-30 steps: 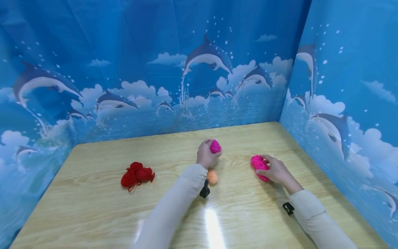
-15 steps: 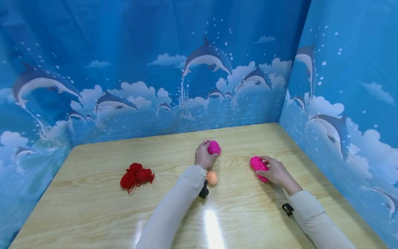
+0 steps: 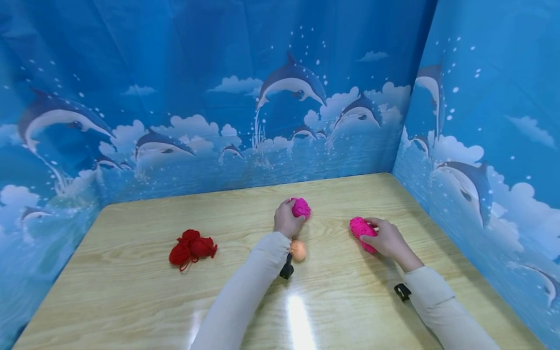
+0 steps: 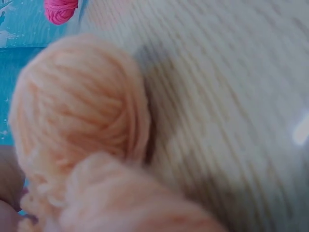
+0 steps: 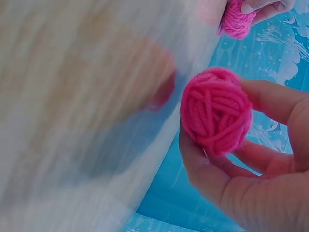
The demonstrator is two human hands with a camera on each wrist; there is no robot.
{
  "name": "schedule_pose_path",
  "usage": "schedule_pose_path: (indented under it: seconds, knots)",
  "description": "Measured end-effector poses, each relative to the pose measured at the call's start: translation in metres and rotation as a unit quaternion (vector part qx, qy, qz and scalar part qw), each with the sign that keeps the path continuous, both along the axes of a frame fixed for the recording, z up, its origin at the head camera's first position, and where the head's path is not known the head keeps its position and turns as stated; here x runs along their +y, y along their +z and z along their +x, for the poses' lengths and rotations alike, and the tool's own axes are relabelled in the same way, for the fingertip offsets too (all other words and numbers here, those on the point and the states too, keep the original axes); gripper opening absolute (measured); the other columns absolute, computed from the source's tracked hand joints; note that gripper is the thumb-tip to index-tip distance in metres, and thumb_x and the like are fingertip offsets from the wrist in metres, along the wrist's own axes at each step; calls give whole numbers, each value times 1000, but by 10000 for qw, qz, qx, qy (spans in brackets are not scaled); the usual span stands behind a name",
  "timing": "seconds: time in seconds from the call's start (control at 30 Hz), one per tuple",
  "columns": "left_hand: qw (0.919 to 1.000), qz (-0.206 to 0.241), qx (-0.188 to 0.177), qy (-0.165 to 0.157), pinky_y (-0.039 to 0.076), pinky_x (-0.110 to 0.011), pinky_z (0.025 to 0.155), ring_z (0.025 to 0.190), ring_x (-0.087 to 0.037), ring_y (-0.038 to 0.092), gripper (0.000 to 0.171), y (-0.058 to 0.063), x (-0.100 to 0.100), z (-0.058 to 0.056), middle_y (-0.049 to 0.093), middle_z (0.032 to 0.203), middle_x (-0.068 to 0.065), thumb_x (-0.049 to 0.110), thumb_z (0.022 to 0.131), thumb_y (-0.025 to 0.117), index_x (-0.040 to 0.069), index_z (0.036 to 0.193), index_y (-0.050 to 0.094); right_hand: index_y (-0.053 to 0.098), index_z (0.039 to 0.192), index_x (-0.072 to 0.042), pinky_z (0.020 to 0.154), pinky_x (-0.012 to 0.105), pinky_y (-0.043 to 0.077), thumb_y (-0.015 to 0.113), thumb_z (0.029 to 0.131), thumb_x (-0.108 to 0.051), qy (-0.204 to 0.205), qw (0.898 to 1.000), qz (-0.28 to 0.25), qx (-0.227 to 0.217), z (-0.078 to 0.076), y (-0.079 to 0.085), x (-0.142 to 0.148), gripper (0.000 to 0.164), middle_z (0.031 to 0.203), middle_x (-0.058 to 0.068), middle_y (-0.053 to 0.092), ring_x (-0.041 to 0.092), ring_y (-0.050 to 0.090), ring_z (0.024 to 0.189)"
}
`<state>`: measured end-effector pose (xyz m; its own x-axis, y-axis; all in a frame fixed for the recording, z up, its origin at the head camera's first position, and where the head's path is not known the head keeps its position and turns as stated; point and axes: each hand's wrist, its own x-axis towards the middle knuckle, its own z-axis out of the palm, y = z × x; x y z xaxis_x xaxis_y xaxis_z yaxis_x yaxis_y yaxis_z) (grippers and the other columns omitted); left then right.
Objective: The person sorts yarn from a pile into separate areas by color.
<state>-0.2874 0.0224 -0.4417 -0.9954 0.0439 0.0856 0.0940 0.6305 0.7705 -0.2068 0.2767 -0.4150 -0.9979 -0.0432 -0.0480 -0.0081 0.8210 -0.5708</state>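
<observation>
Toward the back middle of the table, my left hand grips a bright pink ball of yarn. Another pink ball of yarn, longer in shape, is held by my right hand farther right. In the right wrist view its wound end faces the camera, between thumb and fingers, over a faint reflection on the tabletop. A peach ball of yarn lies beside my left wrist and fills much of the left wrist view, where only a sliver of that hand shows.
Red balls of yarn with loose strands lie on the left of the wood-grain table. Blue dolphin-print curtains stand along the back and right edges. Small black devices are worn at the wrists.
My left hand has shifted slightly left, its pink ball of yarn showing more. My right hand has moved its ball slightly left and up in the view. The red and peach yarn stay put.
</observation>
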Motion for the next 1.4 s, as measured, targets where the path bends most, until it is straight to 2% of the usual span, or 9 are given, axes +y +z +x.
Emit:
schedule_pose_path:
  seconds: [0.47, 0.63, 0.8, 0.97, 1.17, 1.3, 1.4]
  knots:
    - [9996, 176, -203, 51, 48, -39, 98, 123, -31, 53, 50, 1, 0, -3, 52, 138, -15, 9, 86, 70, 1, 133, 56, 46, 135, 9, 69, 35, 54, 66, 88, -13, -128, 9991, -258, 318, -14, 10, -13, 56, 122, 30, 57, 33, 61, 95]
    - [9998, 146, -152, 59, 48, -38, 98, 122, -30, 54, 48, 1, 0, -3, 54, 136, -15, 9, 86, 70, 2, 132, 57, 46, 136, 8, 68, 33, 54, 66, 89, -13, -188, 9982, -377, 431, -24, 15, -22, 56, 122, 29, 56, 33, 62, 95]
    - [9996, 173, -194, 99, 49, -37, 96, 120, -29, 56, 47, 1, 0, -4, 57, 133, -14, 8, 85, 71, 3, 131, 58, 45, 137, 7, 72, 36, 56, 65, 89, -11, -214, 9965, -620, 510, -33, 18, -31, 55, 126, 29, 55, 36, 62, 100]
    - [9992, 199, -324, 131, 50, -36, 95, 117, -28, 57, 47, 4, 1, -4, 60, 129, -12, 8, 86, 71, 3, 131, 59, 45, 138, 6, 75, 37, 57, 65, 90, -11, -276, 9952, -812, 477, -44, 20, -41, 55, 130, 28, 53, 37, 61, 104]
    - [9982, 178, -538, 197, 52, -34, 91, 111, -25, 61, 42, 9, 3, -4, 66, 118, -11, 9, 85, 72, 4, 125, 63, 45, 138, 6, 70, 34, 56, 65, 90, -11, -234, 9949, -885, 417, -56, 23, -53, 54, 128, 27, 55, 35, 62, 100]
    - [9978, 18, -621, 215, 53, -32, 88, 106, -23, 63, 36, 14, 2, -4, 69, 110, -9, 11, 84, 74, 5, 119, 67, 46, 138, 5, 71, 34, 56, 65, 91, -12, -225, 9953, -884, 318, -63, 25, -61, 54, 127, 26, 56, 35, 61, 102]
    - [9983, -166, -533, 179, 53, -32, 87, 104, -24, 63, 34, 17, 1, -4, 70, 108, -9, 13, 83, 75, 4, 116, 69, 46, 139, 4, 73, 35, 56, 65, 91, -14, -222, 9955, -884, 253, -69, 25, -66, 55, 127, 25, 56, 34, 60, 103]
